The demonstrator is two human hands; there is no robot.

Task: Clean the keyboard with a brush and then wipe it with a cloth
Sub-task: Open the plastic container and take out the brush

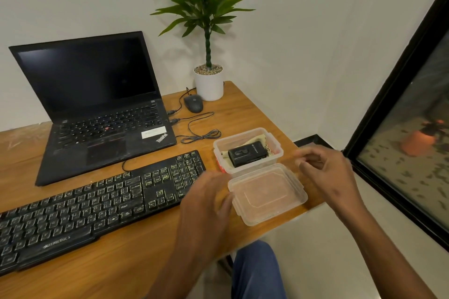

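From the head camera, both forearms reach forward over the right end of the wooden worktop (126, 267). The left hand (206, 199) hovers palm-down at the left edge of a clear plastic lid (267, 193), its fingers blurred by motion; whether they touch or pinch the lid's edge cannot be told. The right hand (325, 172) is raised above the lid's right side, back of the hand toward the camera, fingers loosely curled and slightly spread, its grip holding nothing.

The lid lies flat on the worktop near the front edge, just in front of an open clear plastic container (247, 150). Inside the container sits a small black case (246, 154), resting on a pale yellowish cloth (256, 139) folded beneath and behind it. No brush can be made out as such.

The keyboard (97, 209) is black, wired and full-sized, lying diagonally across the worktop left of the container, its right end just beside the left hand. Its keys look dusty, with pale worn legends and greyish smears.

Behind it stands an open black laptop (97, 104) with a dark screen, a black mouse (193, 103) with its cable looped, and a potted plant (209, 80) in a white pot at the back corner
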